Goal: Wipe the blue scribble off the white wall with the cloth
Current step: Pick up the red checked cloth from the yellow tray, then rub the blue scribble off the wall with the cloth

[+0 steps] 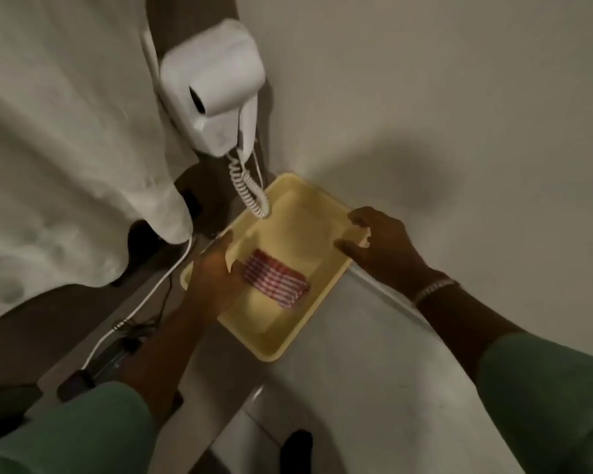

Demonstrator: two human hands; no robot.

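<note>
A folded red-and-white striped cloth (274,283) lies inside a pale yellow tray (281,343). My left hand (213,271) grips the tray's left rim, thumb over the edge beside the cloth. The tray's right rim is gripped by my right hand (380,248), close to the white wall (459,97). No blue scribble shows on the part of the wall in view.
A white wall-mounted hair dryer (216,87) with a coiled cord (249,186) hangs just above the tray's far end. A pale curtain (65,148) fills the left. Cables (134,319) run along the floor at lower left. A white ledge (356,388) lies under the tray.
</note>
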